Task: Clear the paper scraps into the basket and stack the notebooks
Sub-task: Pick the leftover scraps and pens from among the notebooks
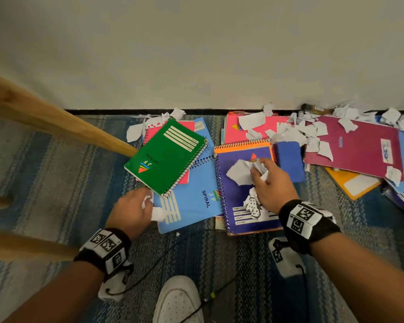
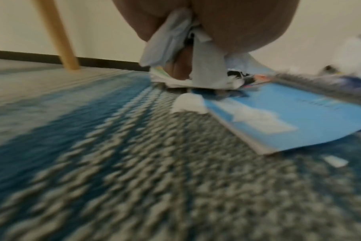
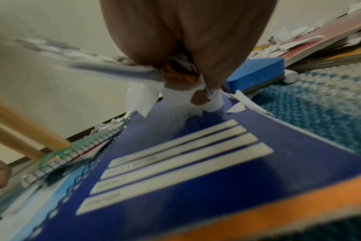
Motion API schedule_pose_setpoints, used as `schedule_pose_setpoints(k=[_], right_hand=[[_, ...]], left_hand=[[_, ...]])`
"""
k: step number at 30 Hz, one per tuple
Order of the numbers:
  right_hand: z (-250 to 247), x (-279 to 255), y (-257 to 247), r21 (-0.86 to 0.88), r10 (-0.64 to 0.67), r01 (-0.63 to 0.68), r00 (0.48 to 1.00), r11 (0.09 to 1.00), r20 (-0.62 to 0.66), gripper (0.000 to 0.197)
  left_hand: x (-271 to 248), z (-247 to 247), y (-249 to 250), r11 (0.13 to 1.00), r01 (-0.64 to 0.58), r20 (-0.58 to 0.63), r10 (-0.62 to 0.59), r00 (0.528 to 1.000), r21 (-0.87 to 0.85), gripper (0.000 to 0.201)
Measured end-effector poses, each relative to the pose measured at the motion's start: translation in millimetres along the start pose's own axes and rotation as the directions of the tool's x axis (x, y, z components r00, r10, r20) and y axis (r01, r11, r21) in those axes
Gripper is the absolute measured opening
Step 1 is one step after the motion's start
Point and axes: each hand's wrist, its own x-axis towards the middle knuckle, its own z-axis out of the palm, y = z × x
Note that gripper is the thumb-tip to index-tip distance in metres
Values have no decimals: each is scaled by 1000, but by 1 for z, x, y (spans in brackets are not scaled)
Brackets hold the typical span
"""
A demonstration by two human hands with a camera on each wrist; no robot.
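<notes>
Spiral notebooks lie scattered on the rug by the wall: a green one (image 1: pixel 167 157) on top of a light blue one (image 1: pixel 194 197), and a dark blue, orange-edged one (image 1: pixel 245 190) beside them. My left hand (image 1: pixel 135 210) grips a bunch of white paper scraps (image 2: pixel 175 48) at the light blue notebook's (image 2: pixel 289 117) near corner. My right hand (image 1: pixel 269 183) rests over the dark blue notebook (image 3: pixel 196 171), its fingers curled round crumpled scraps (image 3: pixel 175 96). A larger torn scrap (image 1: pixel 239 171) lies under its fingertips. No basket is in view.
More scraps (image 1: pixel 310 134) cover a pink notebook (image 1: pixel 254 127) and a maroon one (image 1: pixel 359 148) at the right, with a blue block (image 1: pixel 289 159) between. A wooden furniture leg (image 1: pixel 56 117) slants in from the left. My white shoe (image 1: pixel 177 299) and a cable (image 1: pixel 196 238) lie on the striped rug (image 1: pixel 56 171).
</notes>
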Motion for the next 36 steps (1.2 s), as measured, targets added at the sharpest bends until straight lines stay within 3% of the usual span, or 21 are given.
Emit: schedule_pose_setpoints(k=[3,5,8,13,16,20,23,26,31,36], right_hand=[[8,-3,6,-67,-8,10,1000,998,25,22],[11,-4,7,-108,-19,21,1000,994,25,20],[10,-3,6,-120,-19,25,999,992,47,17],[11,-1,6,-144,-6,14,998,989,58,17],[10,-2,5,-142,2,8,998,990,67,18],[0,-1,-1,-143,11,2,996,990,88,16],[-17,3,-11,-164,2,12,996,986,87,8],[-43,11,-26,-217,-37,53,997,975,75,14],[-94,27,-60,-343,-81,78,997,936,6,31],[-156,40,-96,-420,-196,148,978,895,-72,31]], left_hand=[[0,6,-29,983,170,49,-173,984,70,33],[1,12,-39,979,194,93,-199,976,60,32],[3,15,-41,989,140,125,-146,981,54,46],[4,13,-29,992,28,95,-39,995,120,38],[5,16,-26,993,-38,57,32,998,114,51],[6,6,-5,995,-96,3,96,995,13,45],[14,-13,27,979,-193,-109,186,977,-59,36],[32,-38,69,958,-275,-196,255,947,-82,17],[85,-85,146,895,-445,-277,437,856,36,19],[129,-130,235,764,-634,-356,628,692,116,22]])
